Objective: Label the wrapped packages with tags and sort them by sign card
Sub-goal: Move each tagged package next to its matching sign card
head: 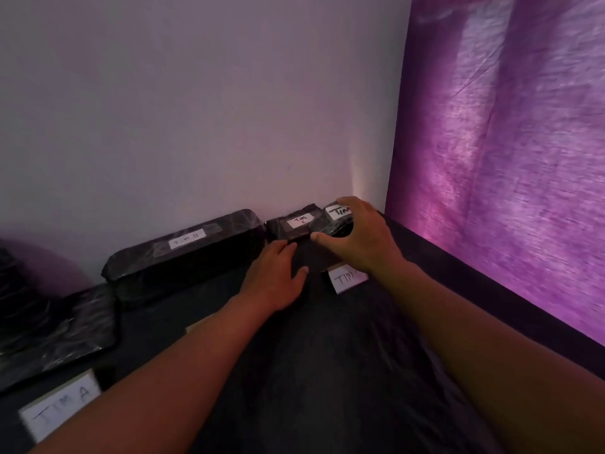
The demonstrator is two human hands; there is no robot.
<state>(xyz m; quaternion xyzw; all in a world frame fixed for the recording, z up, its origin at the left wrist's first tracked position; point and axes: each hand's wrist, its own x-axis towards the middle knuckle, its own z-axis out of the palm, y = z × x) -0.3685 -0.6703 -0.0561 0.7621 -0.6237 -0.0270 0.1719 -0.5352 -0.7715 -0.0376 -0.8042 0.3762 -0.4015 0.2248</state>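
Right hand (pixel 357 237) gripped tagged black package (pixel 340 221) at surface's (pixel 327 355) far right corner; left hand (pixel 278 276) lay flat, fingers straight, against neighbouring package (pixel 294 226).

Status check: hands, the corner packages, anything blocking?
Right hand gripping the corner package. Left hand flat against the TIM C package. Sign card partly hidden under the right wrist. Nothing blocking.

The packages (pixel 183 253) are wrapped in glossy, crinkled black plastic film. Matt white paper is used for the tags (pixel 187 239) and sign cards (pixel 347 279). The surface (pixel 327 371) is covered with matt dark cloth.
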